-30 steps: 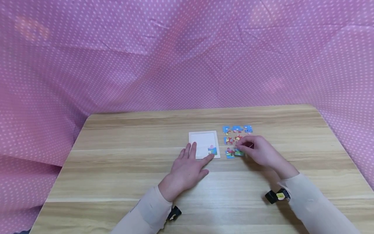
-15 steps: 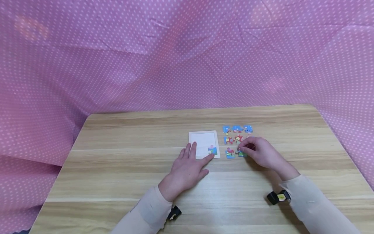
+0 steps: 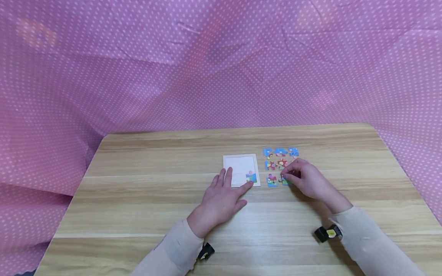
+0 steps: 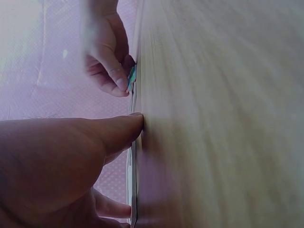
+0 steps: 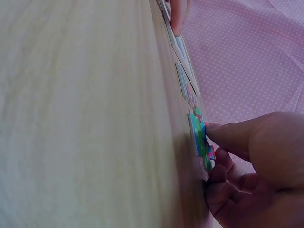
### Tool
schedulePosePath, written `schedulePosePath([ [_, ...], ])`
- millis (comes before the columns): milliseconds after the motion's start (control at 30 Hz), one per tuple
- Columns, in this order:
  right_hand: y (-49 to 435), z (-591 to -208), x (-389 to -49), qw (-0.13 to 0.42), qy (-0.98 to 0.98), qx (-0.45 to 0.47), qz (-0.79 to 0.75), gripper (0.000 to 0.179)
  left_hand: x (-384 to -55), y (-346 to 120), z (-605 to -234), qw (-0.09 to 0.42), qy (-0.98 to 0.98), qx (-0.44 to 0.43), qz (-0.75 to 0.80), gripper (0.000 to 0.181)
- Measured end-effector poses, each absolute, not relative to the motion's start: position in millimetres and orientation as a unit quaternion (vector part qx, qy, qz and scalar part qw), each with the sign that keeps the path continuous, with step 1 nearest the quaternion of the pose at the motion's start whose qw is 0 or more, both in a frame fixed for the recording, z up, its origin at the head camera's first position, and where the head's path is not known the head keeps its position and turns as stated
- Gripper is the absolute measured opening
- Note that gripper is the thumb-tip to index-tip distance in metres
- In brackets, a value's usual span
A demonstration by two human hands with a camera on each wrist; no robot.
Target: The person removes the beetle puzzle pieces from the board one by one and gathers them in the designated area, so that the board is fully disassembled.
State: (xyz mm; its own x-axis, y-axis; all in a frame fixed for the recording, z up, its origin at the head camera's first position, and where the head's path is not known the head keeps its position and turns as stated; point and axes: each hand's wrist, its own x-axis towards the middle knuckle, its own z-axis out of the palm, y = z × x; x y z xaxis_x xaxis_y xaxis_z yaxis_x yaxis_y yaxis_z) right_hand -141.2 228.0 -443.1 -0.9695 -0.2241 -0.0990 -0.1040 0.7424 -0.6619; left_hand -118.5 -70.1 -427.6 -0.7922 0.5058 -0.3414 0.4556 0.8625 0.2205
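Note:
My left hand [image 3: 220, 199] lies spread at the lower left of a white puzzle frame [image 3: 241, 155]. Its fingers rest on the frame's edge, one beside a blue and green puzzle piece [image 3: 251, 177] set in the bottom right corner. To the right, my right hand [image 3: 310, 181] pinches another puzzle piece [image 5: 198, 133], green and blue with a bit of pink, between thumb and fingers. This piece is low over the wood in the right wrist view, its edge tilted up. Left of it sits a puzzle piece [image 3: 272, 181] with red and blue on it.
A top row of blue pieces, with one blue piece [image 3: 281, 152] in its middle, lies behind the right hand. Below that row are red and yellow pieces [image 3: 271, 165], partly covered by the hand. A pink dotted cloth [image 3: 221, 76] hangs behind the wooden table [image 3: 138, 199].
My right hand has shifted slightly to the right with the pinched puzzle piece, widening the gap to the piece on its left. The left hand stays where it was.

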Motion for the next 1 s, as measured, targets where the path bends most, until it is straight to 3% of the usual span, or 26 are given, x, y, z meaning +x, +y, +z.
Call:
schedulePosePath([
  [533,229,-440,-140,0.08,0.929,-0.091,-0.349,0.01,-118,-69,-427,0.2,0.944,0.253,0.064,0.053],
  [1000,194,-432,-154,0.082,0.908,-0.153,-0.381,0.012,-119,-70,-428,0.191,0.944,0.263,0.064,0.051],
])
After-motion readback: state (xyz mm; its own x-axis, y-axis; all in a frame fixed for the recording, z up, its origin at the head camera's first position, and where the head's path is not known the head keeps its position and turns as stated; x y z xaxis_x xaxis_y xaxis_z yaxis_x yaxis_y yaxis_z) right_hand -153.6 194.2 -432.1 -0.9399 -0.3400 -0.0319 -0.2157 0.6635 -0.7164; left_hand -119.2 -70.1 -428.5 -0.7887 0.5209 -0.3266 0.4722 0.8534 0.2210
